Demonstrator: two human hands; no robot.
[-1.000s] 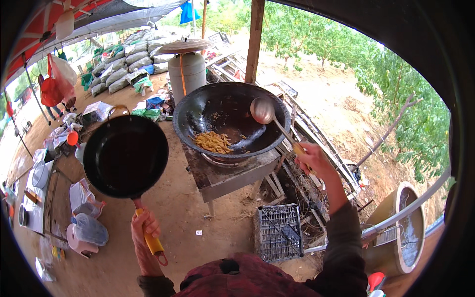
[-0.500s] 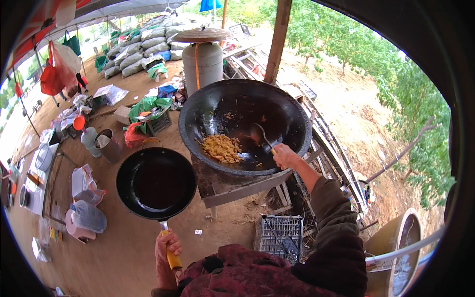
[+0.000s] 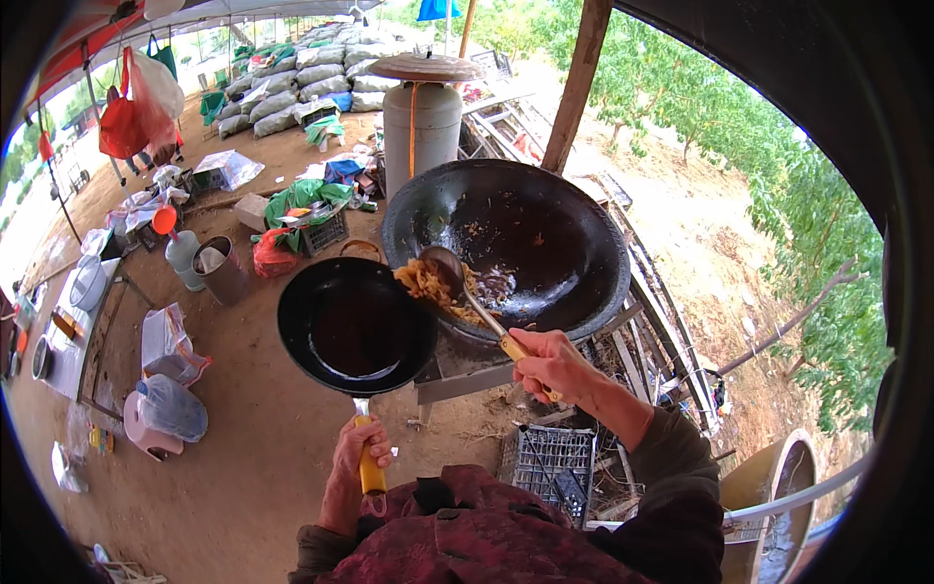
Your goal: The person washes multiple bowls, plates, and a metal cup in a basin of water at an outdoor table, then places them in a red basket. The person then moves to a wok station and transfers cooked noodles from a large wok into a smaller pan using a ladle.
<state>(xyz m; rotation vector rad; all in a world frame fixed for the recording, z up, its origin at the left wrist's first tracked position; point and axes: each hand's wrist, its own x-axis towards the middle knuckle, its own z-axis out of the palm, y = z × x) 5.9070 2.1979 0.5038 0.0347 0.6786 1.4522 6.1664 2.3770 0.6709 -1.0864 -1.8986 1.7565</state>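
Observation:
My left hand [image 3: 360,450] is closed round the yellow handle of a black frying pan [image 3: 355,326], held level beside the wok. Only an oily sheen shows on the pan's inside. In my right hand [image 3: 547,367] is a metal ladle [image 3: 477,302] with a wooden grip, its bowl at the left rim of a large black wok [image 3: 574,243]. Yellow-brown cooked food [image 3: 421,280] is heaped against the ladle's bowl, close to the pan's right rim. The wok rests on a stand [image 3: 467,383], with small scraps of food stuck to its inner wall.
A grey gas cylinder [image 3: 421,131] with a round lid on top stands behind the wok. A black plastic crate [image 3: 550,465] sits on the ground near my right arm. At left are a bucket [image 3: 222,268] and a pink stool [image 3: 151,423]. A wooden post [image 3: 577,88] rises behind the wok.
The pan has moved right and up, against the wok's left side. My right hand has brought the ladle from the wok's middle to its left rim, and the food is pushed up there.

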